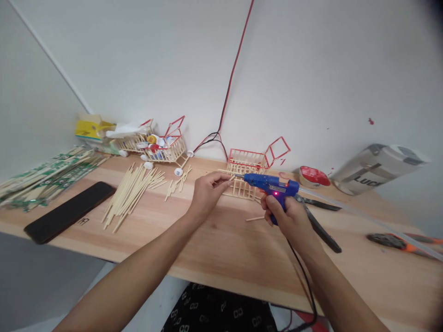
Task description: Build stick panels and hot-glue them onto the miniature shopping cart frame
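Over the table (214, 244), your left hand (207, 190) pinches a thin stick (232, 177) in its fingertips; your right hand (290, 220) clasps the glue gun (268, 183), nozzle at the stick's tip.

The silver container (375, 168) bears the letters "LUC".

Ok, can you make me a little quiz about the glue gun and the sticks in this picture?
1. True or false: the right hand holds the blue glue gun.
2. What does the left hand pinch? A) a thin wooden stick B) a spoon C) a crayon
3. What colour is the little light glowing on the gun's handle?
Key: 1 true; 2 A; 3 red.
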Tool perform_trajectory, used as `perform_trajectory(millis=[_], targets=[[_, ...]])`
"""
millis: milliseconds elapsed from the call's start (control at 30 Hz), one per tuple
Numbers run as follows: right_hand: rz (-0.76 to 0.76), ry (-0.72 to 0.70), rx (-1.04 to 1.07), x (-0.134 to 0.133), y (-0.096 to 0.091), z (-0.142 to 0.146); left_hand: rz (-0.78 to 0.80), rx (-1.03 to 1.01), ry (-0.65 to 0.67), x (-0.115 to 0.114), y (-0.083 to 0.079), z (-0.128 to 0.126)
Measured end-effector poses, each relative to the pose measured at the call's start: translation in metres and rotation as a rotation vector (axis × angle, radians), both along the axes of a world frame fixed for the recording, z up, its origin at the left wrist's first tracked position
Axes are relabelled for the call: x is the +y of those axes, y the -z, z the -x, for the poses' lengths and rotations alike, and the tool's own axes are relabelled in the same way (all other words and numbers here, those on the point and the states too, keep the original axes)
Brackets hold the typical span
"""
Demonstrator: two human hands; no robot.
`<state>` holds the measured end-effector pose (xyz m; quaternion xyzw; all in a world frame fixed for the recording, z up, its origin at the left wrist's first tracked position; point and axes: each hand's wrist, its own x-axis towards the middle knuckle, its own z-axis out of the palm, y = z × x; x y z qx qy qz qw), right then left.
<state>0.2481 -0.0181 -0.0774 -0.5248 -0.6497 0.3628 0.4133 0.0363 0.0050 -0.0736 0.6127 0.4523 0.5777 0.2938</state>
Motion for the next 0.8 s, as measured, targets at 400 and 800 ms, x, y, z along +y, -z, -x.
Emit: perform_trajectory(millis=[400, 800], targets=[[-0.062, 0.012, -0.017, -0.0001, 0.0004, -0.0001, 0.017, -0.02, -0.009, -0.0008, -0.0002, -0.0006], [-0.088, 0.016, -0.038, -0.0021, 0.0003, 0.0007, 0.021, -0.015, -0.028, -0.0001, 0.0002, -0.0002]])
